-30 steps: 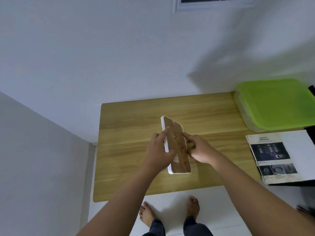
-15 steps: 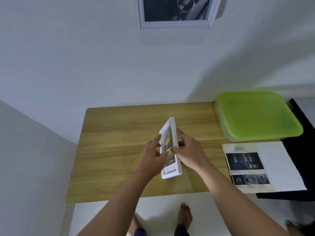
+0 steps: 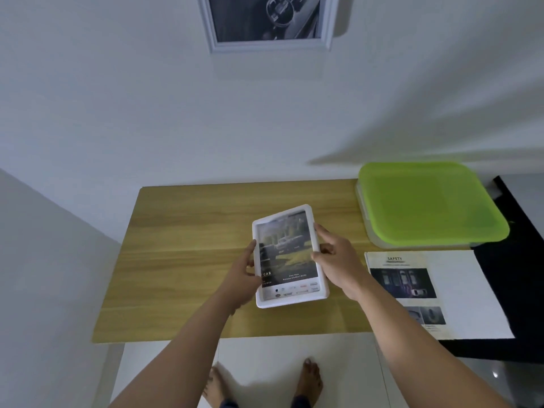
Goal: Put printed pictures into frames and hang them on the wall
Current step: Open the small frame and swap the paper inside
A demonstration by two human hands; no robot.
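The white picture frame (image 3: pixel 290 300) is facing up toward the person, a printed picture (image 3: pixel 287 254) of a vehicle in a field showing inside it. It is being held just above the wooden counter (image 3: pixel 182 245), near the middle and tilted a little. The left hand (image 3: pixel 241 278) is gripping the frame's left edge, fingers curling behind it. The right hand (image 3: pixel 338 266) is gripping the right edge, thumb lying on the front. To the right, a printed sheet (image 3: pixel 412 290) headed "SAFETY" is lying flat, partly over a black surface (image 3: pixel 515 260). Beyond it, a clear container with a lime-green lid (image 3: pixel 426 204) is sitting by the wall (image 3: pixel 147 98). Higher up, a framed picture (image 3: pixel 268 22) is hanging on that wall. Below the counter's near edge, the person's bare feet (image 3: pixel 309 381) are showing on the floor.
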